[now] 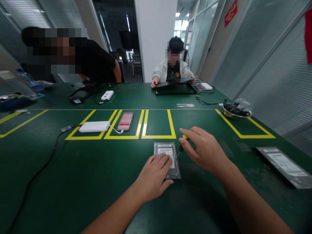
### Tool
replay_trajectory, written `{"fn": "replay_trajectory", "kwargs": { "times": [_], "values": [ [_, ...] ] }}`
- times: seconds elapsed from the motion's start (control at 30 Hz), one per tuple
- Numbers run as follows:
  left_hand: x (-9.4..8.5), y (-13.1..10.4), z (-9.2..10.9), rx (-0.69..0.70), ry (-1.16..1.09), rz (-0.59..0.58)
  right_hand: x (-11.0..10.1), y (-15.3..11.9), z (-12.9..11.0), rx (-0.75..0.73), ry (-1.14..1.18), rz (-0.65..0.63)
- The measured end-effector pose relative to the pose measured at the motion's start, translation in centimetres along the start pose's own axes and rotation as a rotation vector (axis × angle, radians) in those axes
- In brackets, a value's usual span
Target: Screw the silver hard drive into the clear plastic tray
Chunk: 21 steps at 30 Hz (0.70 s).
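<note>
Head view: a hard drive point(172, 152) is laid label up on the green tabletop point(97, 182), nearer than the yellow tape point(159, 136). It is partly covered by the left grip point(153, 177), fingers set on top and thumb apart; whether the drive is clamped cannot be told. By the right grip point(206, 151), closed around the handle, a screwdriver point(180, 147) is held, its shaft slanted down toward the drive's right edge. A second drive point(285, 165) is seen well apart at right.
</note>
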<state>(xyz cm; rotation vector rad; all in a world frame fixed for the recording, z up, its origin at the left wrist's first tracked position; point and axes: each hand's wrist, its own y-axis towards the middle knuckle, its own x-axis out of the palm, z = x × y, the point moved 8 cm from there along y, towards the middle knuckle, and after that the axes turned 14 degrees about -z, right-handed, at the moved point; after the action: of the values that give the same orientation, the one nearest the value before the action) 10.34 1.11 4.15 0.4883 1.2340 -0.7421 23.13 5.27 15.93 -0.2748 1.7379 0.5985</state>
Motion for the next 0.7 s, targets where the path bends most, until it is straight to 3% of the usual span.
{"fn": "replay_trajectory", "kwargs": {
  "times": [0.17, 0.7],
  "values": [
    [0.03, 0.00, -0.05, 0.002, 0.006, 0.002, -0.05, 0.04, -0.28, -0.046, 0.054, 0.005],
    [0.00, 0.02, -0.14, -0.002, 0.004, -0.008, 0.32, 0.11, 0.20, 0.000, -0.024, -0.024]
  ]
}}
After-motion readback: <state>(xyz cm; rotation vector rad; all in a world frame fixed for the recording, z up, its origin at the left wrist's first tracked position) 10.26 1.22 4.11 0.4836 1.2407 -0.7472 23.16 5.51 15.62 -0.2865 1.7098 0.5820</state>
